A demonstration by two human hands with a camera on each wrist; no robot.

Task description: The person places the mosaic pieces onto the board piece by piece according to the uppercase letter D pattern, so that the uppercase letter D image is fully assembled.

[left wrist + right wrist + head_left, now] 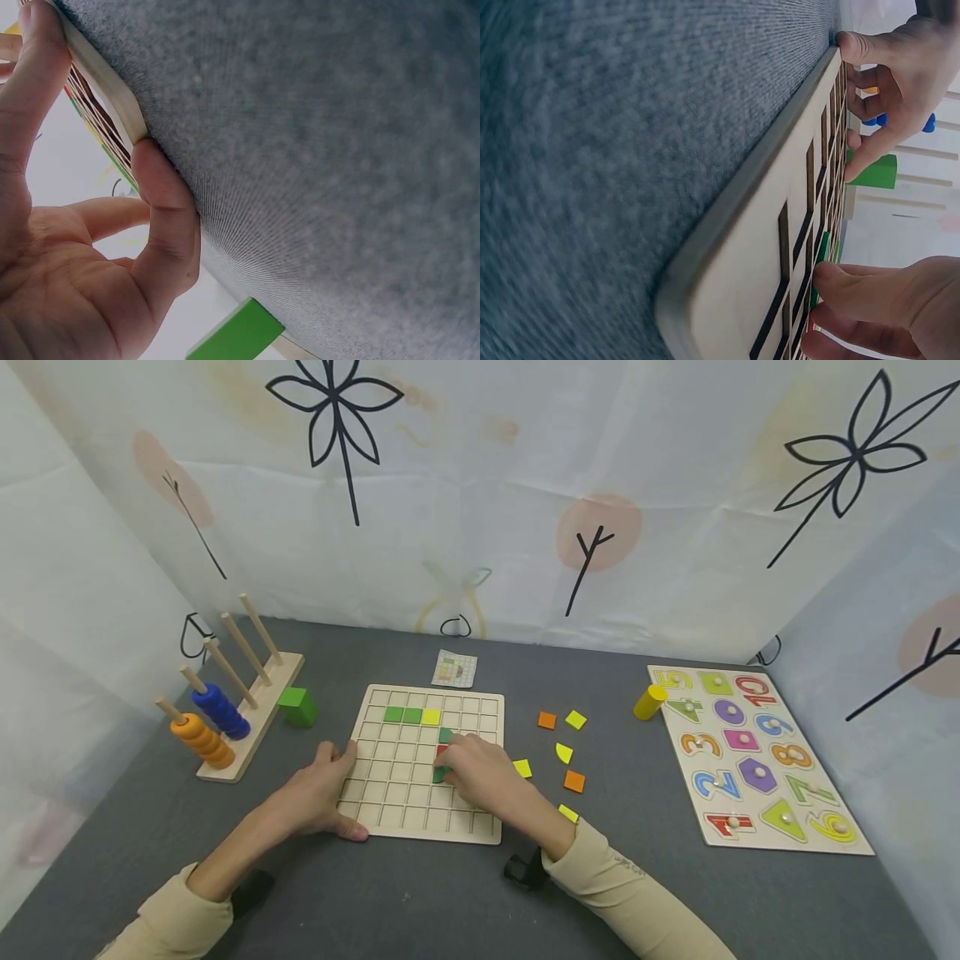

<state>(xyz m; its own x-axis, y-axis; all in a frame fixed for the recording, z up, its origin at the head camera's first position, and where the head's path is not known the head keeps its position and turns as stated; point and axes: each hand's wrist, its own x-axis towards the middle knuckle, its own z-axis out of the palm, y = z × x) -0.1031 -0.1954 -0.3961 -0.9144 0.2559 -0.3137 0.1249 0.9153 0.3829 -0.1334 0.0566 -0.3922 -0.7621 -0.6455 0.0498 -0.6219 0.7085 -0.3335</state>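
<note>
Backdrop: white cloth [495, 460] with black-lined leaves and pink rounds, standing behind the counter [420, 902].
Grid board: pale wood [390, 793], ruled into square cells; we find it flat on the dark grey counter, between both hands.
Far row: two green tiles [402, 715] and one yellow tile [431, 717], side by side.
Column in work: one dark green tile [446, 735] and, below it, one red tile [442, 750], partly hidden by fingers.
Left hand [318, 789]: holds the board, thumb at the near corner, fingers at the left edge.
Right hand [483, 770]: fingers pinch a lower green tile [438, 775] at the column; whether it is fully seated, we cannot tell.
Loose stock: orange tiles [574, 781] and yellow pieces [576, 720], right of the board.
Card: small grid print [454, 669] beyond the far edge; detail too fine for us.
Left lot: peg rack [264, 710] with orange rings [204, 740] and blue rings [222, 712]; green block [298, 707] beside it.
Right lot: yellow cylinder [649, 702] near the number board [761, 842].
Handling note: we judge the tile wants squaring to its cell walls, then level fingertip pressure. A steady left hold should prevent sliding; lifting straight up should spare the red neighbour.
</note>
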